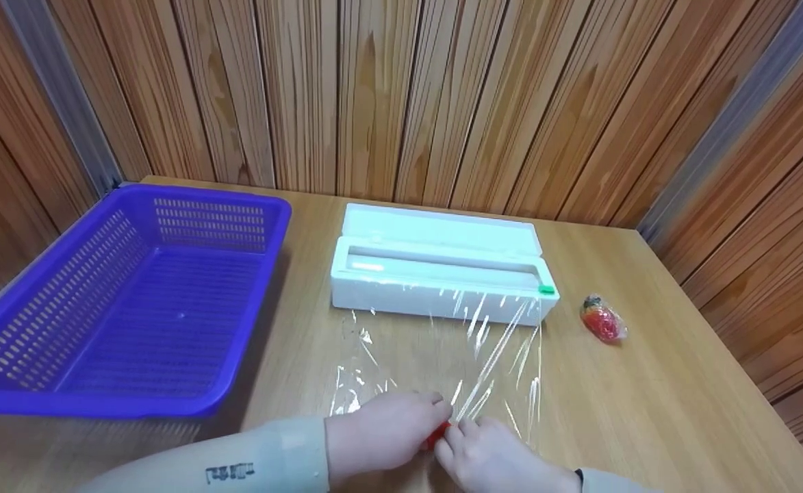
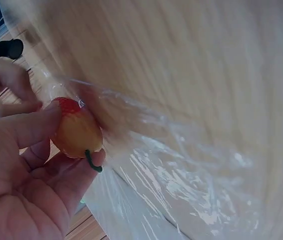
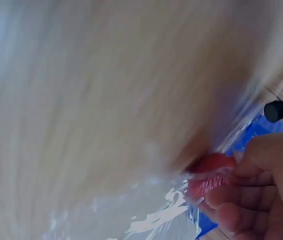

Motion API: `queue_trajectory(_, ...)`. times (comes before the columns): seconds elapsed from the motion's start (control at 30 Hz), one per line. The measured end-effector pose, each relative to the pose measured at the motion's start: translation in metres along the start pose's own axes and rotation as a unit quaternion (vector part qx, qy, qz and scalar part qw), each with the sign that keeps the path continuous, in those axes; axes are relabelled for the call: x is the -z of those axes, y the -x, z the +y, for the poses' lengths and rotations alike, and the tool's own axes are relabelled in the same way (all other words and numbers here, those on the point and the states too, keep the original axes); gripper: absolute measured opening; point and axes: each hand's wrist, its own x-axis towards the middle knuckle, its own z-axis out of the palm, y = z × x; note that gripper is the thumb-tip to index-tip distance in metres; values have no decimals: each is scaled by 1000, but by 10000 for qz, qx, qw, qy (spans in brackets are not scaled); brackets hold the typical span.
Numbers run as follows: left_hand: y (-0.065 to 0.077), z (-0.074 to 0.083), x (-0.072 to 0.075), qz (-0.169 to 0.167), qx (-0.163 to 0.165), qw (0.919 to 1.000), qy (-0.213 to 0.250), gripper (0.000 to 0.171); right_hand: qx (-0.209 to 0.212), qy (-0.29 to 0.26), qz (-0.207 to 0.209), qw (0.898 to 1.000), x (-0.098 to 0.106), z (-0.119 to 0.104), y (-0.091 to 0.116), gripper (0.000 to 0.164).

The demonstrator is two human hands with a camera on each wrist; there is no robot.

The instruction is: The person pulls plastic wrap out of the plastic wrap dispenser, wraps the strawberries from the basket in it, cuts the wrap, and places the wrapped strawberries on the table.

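My left hand [image 1: 391,430] grips a small red-and-yellow fruit [image 2: 77,131] with a dark green stem, its thumb and fingers on either side. Only a red patch of it shows between the hands in the head view. Close against it, my right hand [image 1: 485,457] pinches clear plastic wrap [image 3: 156,220] at the red side of the fruit. The plastic wrap stretches from the hands back to a white wrap dispenser [image 1: 442,291], whose lid stands open. How far the film goes round the fruit is hidden by the fingers.
A purple plastic basket [image 1: 237,356] with slotted walls stands at the left of the wooden table [image 1: 675,383]. Right of the dispenser lies a red fruit with a green top [image 1: 604,320], wrapped in film. A wood-panelled wall [image 1: 374,103] rises behind the table.
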Motion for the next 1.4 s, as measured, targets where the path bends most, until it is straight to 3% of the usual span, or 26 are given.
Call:
queue_trajectory(0.2,-1,-3,2,92,69,9991,417,14,-500,-329,30,9982,-3,7,0,6)
queue_trajectory(0.27,-1,-3,2,12,131,9984,541,14,-778,-661,-15,9948,-4,8,0,10)
queue_trajectory(0.33,-2,-3,3,-155,210,9974,670,15,-1139,-1185,-162,9863,-5,9,1,13)
queue_trajectory(0.43,-3,-3,3,-341,320,9958,793,25,-1622,-1985,-594,9648,-5,11,1,13)
queue_trajectory(0.53,-4,-4,2,-223,310,9966,729,39,-1928,-2474,-794,9462,-4,14,1,10)
queue_trajectory(0.63,-4,-4,1,-36,217,9990,400,48,-2076,-2689,-711,9378,-5,16,0,11)
queue_trajectory(0.7,-5,-4,0,45,153,9997,170,47,-2146,-2726,-633,9357,-6,16,1,13)
queue_trajectory(0.8,-8,-6,-1,74,103,9999,106,37,-2290,-2945,-801,9243,-7,17,2,13)
queue_trajectory(0.9,-11,-9,-1,38,159,9994,313,28,-2591,-3339,-1233,8979,-6,21,3,8)
queue_trajectory(0.97,-13,-11,0,-108,286,9979,571,26,-2948,-3666,-1551,8687,-5,25,2,3)
queue_trajectory(1.03,-14,-13,2,-251,424,9954,817,23,-3300,-3910,-1795,8402,-3,28,0,9)
queue_trajectory(1.13,-15,-15,5,-422,659,9902,1157,21,-3544,-4061,-1975,8188,-1,30,-2,23)
queue_trajectory(1.27,-16,-16,7,-500,887,9850,1395,18,-3536,-4280,-2257,8005,-4,28,-5,29)
queue_trajectory(1.4,-17,-17,6,-476,897,9851,1386,14,-3723,-4816,-2378,7569,-13,30,-5,25)
